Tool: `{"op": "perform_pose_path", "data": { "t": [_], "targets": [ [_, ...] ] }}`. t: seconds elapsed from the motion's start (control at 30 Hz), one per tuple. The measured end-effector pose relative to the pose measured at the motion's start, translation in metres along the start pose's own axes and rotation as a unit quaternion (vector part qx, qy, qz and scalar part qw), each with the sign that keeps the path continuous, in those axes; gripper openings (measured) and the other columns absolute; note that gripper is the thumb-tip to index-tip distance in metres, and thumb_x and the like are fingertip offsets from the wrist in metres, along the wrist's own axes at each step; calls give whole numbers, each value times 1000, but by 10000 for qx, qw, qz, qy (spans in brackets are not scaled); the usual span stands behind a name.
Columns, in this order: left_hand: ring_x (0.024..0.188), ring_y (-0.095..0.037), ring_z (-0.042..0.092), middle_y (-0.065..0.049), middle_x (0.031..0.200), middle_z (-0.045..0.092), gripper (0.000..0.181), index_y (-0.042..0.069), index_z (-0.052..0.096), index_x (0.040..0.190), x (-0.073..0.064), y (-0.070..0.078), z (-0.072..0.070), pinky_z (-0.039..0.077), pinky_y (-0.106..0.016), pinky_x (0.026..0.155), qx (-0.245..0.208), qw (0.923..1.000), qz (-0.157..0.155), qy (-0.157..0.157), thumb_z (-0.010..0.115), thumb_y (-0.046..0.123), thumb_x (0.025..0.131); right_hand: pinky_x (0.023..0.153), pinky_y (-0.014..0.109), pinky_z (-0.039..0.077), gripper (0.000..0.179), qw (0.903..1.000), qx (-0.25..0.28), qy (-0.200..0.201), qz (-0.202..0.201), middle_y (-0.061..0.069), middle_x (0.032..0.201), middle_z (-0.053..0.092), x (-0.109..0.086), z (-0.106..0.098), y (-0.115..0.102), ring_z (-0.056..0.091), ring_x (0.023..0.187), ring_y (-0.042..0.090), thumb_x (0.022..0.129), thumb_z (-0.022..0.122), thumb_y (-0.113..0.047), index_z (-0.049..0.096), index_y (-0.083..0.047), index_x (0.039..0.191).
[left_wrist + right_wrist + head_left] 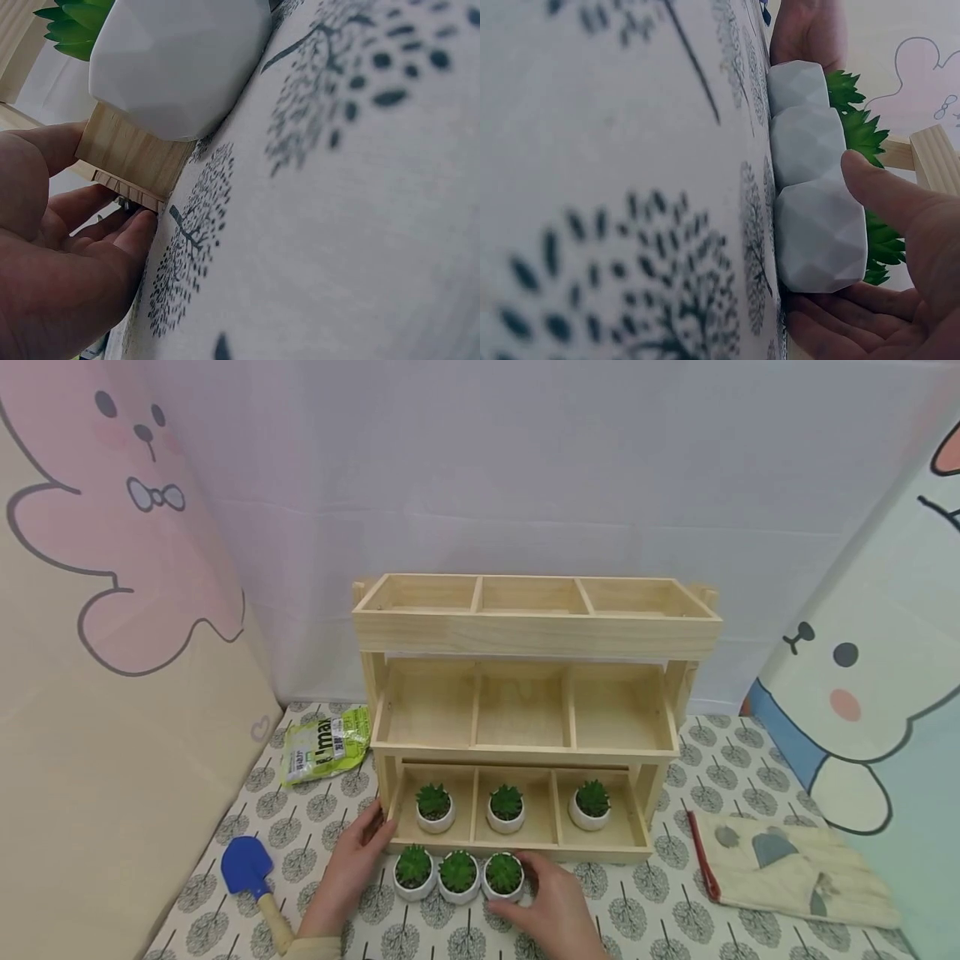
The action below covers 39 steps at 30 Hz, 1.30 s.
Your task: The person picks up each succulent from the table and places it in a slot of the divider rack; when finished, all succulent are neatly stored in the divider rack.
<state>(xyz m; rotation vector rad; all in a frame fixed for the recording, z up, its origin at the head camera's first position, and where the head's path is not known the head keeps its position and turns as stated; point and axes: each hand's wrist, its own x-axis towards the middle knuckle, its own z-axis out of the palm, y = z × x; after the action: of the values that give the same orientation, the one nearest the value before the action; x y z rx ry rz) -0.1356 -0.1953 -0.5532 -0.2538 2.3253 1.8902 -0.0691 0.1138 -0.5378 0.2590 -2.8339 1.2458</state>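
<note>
A three-tier wooden plant shelf [536, 635] stands at the middle of the table. My left hand [354, 864] holds its lower left front corner, thumb [56, 142] on the front board and fingers along the side. In front of the bottom tier, a left succulent pot [413, 872], a middle one [458, 877] and a right one [503, 877] stand side by side on the cloth. My right hand [552, 906] grips the right pot, thumb on the near side and fingers on the far side. White faceted walls show on the pots [821, 236] in the right wrist view.
Each bottom compartment holds one potted succulent: left [435, 808], middle [506, 808], right [590, 806]. A green-yellow bag [326, 747] lies left of the shelf, with a blue toy shovel [247, 864] nearer. Cloth gloves [795, 868] lie at the right.
</note>
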Motion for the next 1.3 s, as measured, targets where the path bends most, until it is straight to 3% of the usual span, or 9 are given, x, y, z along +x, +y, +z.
{"op": "perform_pose_path", "data": {
  "t": [0.17, 0.57, 0.83, 1.07, 1.3],
  "targets": [
    [151, -34, 33, -21, 166, 31, 75, 3, 27, 164, -1, 0, 0, 31, -42, 122, 25, 10000, 76, 21, 64, 33, 106, 71, 33, 57, 72, 9998, -168, 46, 75, 1, 102, 71, 1, 1, -2, 63, 86, 15, 72, 95, -51, 71, -4, 120],
    [152, -34, 32, -22, 166, 30, 74, 3, 26, 165, -1, 1, 0, 31, -39, 121, -19, 9999, 168, -31, 63, 30, 107, 81, 35, 62, 66, 9997, 46, -229, 50, 2, 112, 73, 1, -7, -2, 69, 99, 19, 77, 92, -49, 71, -7, 123],
    [152, -34, 32, -23, 166, 30, 74, 2, 26, 164, -2, 3, 0, 31, -39, 121, 4, 9999, 120, -16, 63, 28, 107, 95, 39, 61, 72, 9945, 835, -625, 85, 14, 129, 69, -1, -10, 7, 69, 115, 31, 81, 90, -45, 67, -1, 133],
    [152, -34, 32, -23, 166, 29, 73, 1, 25, 164, -2, 3, 0, 31, -38, 121, 29, 9999, 147, -23, 62, 27, 107, 98, 35, 59, 71, 9786, 1812, -943, 258, 26, 138, 61, -1, -11, 12, 64, 123, 41, 84, 89, -30, 61, 6, 138],
    [152, -34, 32, -22, 166, 31, 72, 2, 26, 164, -2, 3, 0, 32, -38, 121, 51, 9999, 136, -45, 62, 28, 108, 98, 36, 58, 71, 9772, 1864, -990, 252, 27, 139, 60, -2, -11, 14, 63, 123, 43, 85, 89, -29, 61, 5, 140]
  ]
}}
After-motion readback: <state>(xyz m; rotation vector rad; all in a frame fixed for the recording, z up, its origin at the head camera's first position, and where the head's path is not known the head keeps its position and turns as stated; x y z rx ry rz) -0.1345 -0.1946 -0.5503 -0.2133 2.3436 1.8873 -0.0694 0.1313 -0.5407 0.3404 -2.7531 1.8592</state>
